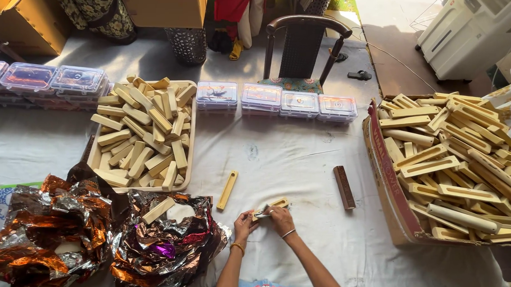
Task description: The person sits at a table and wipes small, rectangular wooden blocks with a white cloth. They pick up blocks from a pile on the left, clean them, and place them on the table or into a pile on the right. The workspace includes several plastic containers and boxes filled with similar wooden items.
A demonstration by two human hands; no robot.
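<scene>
My left hand point(244, 223) and my right hand point(280, 216) meet over a pale wooden slotted piece point(279, 203) on the white cloth, near the table's front edge. Both hands pinch a small silvery foil scrap point(262, 212) against its left end. A similar pale wooden piece point(227, 190) lies loose just to the left, and a dark brown rectangular stick point(344, 187) lies to the right. Bangles show on both wrists.
A beige tray point(193, 137) heaped with wooden blocks stands at the left. A cardboard box point(389, 196) full of slotted wooden pieces sits at the right. Crumpled metallic foil point(157, 243) covers the front left. Clear lidded boxes point(279, 103) line the back, behind them a chair point(303, 45).
</scene>
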